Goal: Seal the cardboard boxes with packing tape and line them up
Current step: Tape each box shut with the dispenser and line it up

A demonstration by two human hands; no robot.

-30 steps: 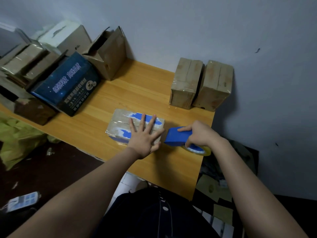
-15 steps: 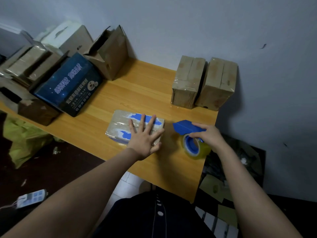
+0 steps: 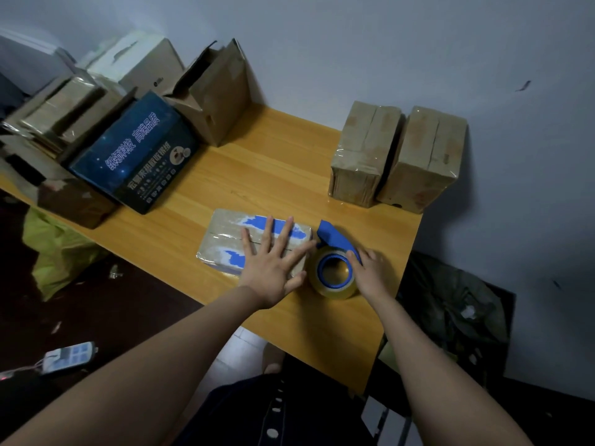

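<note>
Head view: left grip (image 3: 273,268), fingers spread flat, pressing box (image 3: 225,236) onto tabletop (image 3: 273,175); right grip (image 3: 370,272) grasping tape dispenser (image 3: 335,289) just right of box. Sealing step; next probably cutting tape, smoothing end.

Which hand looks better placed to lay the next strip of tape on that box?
The right hand, probably: it holds the tape dispenser beside the right end of the box. The left hand lies flat on the box, steadying it.
</note>
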